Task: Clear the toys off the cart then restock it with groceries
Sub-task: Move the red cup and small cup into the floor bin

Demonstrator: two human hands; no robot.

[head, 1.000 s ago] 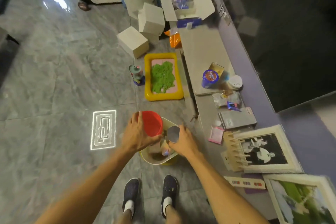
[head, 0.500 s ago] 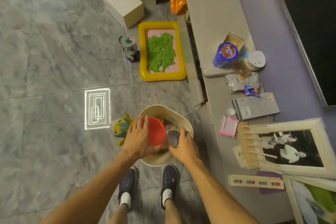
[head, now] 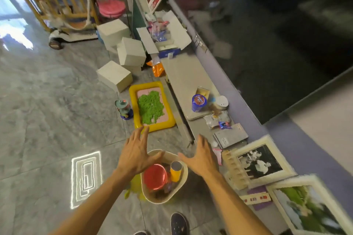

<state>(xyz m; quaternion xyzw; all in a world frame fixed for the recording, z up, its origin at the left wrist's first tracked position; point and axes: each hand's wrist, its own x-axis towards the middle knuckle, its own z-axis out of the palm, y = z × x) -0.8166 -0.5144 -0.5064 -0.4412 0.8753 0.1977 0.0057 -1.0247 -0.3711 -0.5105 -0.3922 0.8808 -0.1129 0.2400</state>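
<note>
Head: left hand, right hand spread above basket.

The left hand no longer grips the red cup and the right hand no longer holds the yellow tube; both hover with fingers spread just below mid-frame. Cup and tube now sit inside the cream basket.

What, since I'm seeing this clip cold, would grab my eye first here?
Probably the two open hands, the left hand and the right hand, spread above a cream basket on the floor; the basket holds a red cup and a yellow tube. Just beyond lies a yellow tray with a heap of green sand. A black-and-white framed photo lies on the ledge at right.
</note>
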